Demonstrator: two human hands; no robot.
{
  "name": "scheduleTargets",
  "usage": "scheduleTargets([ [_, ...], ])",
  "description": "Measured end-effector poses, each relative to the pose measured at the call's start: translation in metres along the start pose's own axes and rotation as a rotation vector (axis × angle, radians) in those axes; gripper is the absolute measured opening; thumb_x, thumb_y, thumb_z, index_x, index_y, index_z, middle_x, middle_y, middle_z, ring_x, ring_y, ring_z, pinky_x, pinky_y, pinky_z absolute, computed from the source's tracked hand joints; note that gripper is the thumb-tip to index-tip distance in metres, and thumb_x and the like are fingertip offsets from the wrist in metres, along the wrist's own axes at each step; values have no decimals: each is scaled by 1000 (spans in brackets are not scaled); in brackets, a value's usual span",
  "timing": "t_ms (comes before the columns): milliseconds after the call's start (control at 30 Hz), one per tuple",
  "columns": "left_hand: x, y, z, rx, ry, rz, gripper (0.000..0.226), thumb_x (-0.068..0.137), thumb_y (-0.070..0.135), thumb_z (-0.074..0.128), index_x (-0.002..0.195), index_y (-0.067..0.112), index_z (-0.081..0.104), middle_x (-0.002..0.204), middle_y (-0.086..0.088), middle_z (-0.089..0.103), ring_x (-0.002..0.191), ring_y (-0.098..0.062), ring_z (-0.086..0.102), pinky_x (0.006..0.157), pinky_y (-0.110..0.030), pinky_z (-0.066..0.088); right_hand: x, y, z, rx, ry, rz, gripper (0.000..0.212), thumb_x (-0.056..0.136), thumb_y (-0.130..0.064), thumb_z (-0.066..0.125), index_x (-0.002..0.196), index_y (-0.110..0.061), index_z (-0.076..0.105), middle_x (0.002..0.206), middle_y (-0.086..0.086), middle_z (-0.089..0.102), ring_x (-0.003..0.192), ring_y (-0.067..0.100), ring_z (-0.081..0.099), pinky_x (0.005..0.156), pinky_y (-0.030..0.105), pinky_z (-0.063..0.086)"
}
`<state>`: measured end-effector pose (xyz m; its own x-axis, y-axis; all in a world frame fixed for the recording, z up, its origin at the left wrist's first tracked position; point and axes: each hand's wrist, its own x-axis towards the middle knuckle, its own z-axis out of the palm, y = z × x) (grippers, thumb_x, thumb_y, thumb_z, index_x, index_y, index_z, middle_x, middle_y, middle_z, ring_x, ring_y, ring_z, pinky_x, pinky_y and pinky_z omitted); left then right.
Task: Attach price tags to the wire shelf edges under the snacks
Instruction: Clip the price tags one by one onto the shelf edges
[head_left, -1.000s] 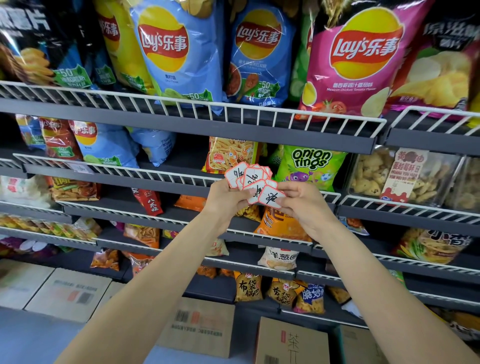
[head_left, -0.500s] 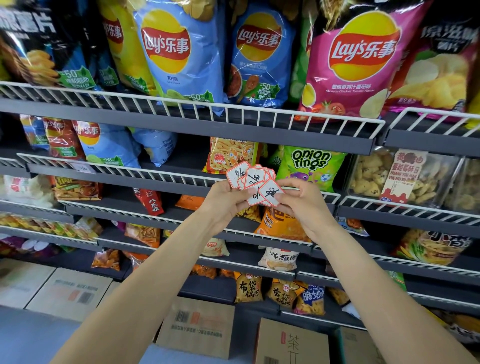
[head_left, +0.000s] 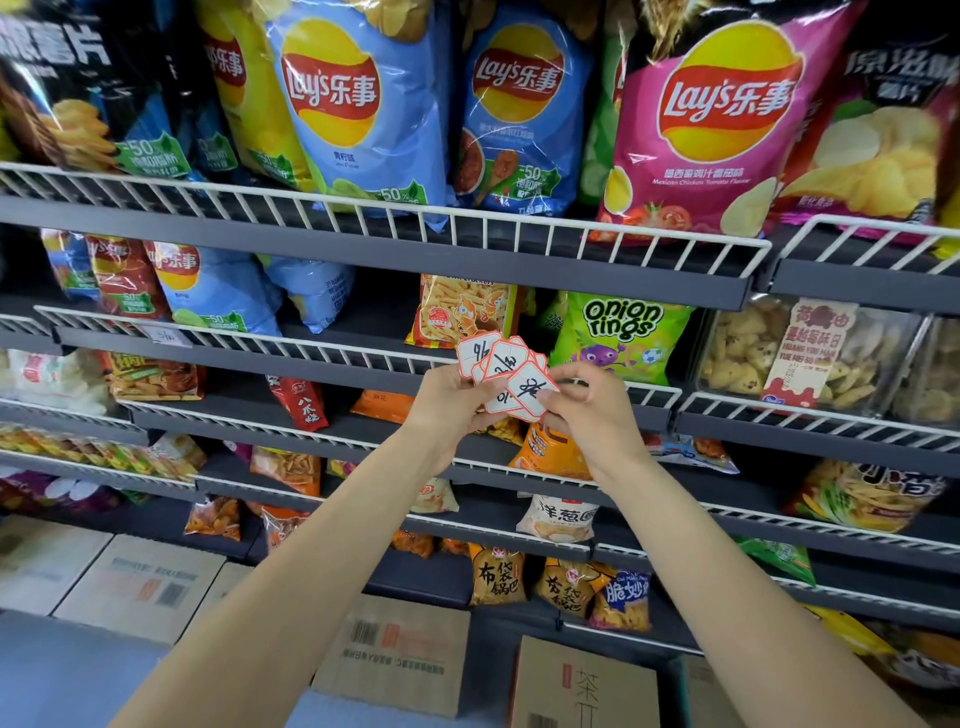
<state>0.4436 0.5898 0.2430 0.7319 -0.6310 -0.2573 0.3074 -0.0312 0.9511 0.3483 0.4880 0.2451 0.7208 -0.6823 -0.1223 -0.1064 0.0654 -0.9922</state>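
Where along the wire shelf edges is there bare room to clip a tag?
The top wire edge under the Lay's bags is bare. The second edge is open right of the already-clipped tag. It is crowded where both hands fan the price tags before the onion rings bag.

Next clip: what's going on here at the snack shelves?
A person stands facing wire shelves full of snack bags. The left hand holds a fanned bunch of price tags, white with red borders and handwritten marks. The right hand pinches the front tag, apparently picking it out of the bunch. The hands are level with the shelf edge below the onion rings bag. No tag from the bunch is on a shelf edge yet.
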Motion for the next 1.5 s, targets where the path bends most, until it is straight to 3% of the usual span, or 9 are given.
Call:
scheduleTargets([
  [233, 4, -7, -3, 137, 115, 31, 8, 89, 6, 60, 97, 7, 62, 92, -4, 68, 81, -11, 65, 62, -17, 56, -2, 8, 2, 54, 2, 31, 15, 88, 5, 57, 95, -8, 60, 82, 4, 66, 71, 12, 67, 61, 18, 56],
  [500, 10, -15, -3, 46, 60, -68, 19, 88, 7, 62, 107, 3, 63, 107, -12, 70, 98, -22, 67, 72, -25, 58, 3, 12, -5, 6, 48, 89, 12, 89, -1, 58, 99, -5, 63, 85, 8, 69, 67, 11, 67, 59, 22, 57],
  [633, 15, -18, 0, 41, 79, -82, 14, 88, 5, 61, 102, 5, 62, 108, -11, 68, 100, -22, 66, 72, -25, 57, 8, 13, -14, -48, 80, 89, 14, 90, -5, 57, 102, -7, 63, 91, 10, 69, 78, 18, 67, 71, 31, 59],
  [867, 18, -24, 7, 71, 20, -56, 7, 88, 5, 61, 94, 7, 65, 99, -10, 70, 92, -20, 67, 78, -28, 57, 12, 14, -20, -83, -5, 81, 13, 85, 0, 62, 96, -8, 60, 87, 10, 70, 71, 15, 68, 58, 23, 58],
  [1067, 15, -25, 9, 147, -38, 17, 9, 88, 6, 62, 96, 8, 66, 91, -4, 71, 83, -12, 68, 71, -21, 57, 16, 20, -18, -255, 59, 13, 20, 79, -4, 72, 92, -10, 58, 93, 14, 67, 75, 20, 69, 63, 32, 59],
  [1200, 17, -23, 4, 314, -36, 83, 8, 88, 9, 62, 95, 8, 67, 92, -5, 71, 77, -8, 68, 66, -19, 57, 19, 15, -17, -340, -42, 19, 23, 78, -12, 74, 93, -13, 58, 94, 12, 68, 80, 20, 69, 69, 40, 60],
  [1333, 21, -23, -5, 580, -83, 107, 18, 86, 19, 67, 93, 2, 69, 91, -12, 73, 87, -24, 70, 86, -46, 55, 26, -6, -15, -448, -107, -185, 23, 81, -26, 72, 100, -18, 63, 90, -4, 67, 81, 8, 64, 73, 25, 53],
  [1433, 19, -23, -7, 698, -161, 138, 14, 85, 20, 67, 92, 8, 71, 91, -4, 74, 87, -17, 70, 88, -44, 53, 29, -14, -10, -572, -162, -326, 7, 82, -20, 70, 83, -14, 69, 78, -5, 67, 73, 6, 60, 69, 21, 47],
  [1500, 17, -22, -8, 733, -173, 150, 14, 86, 20, 67, 92, 8, 71, 92, -3, 74, 87, -16, 69, 87, -42, 53, 30, -13, -10, -655, -189, -365, 8, 85, -20, 67, 82, -13, 71, 77, -3, 67, 71, 7, 59, 66, 20, 44],
])
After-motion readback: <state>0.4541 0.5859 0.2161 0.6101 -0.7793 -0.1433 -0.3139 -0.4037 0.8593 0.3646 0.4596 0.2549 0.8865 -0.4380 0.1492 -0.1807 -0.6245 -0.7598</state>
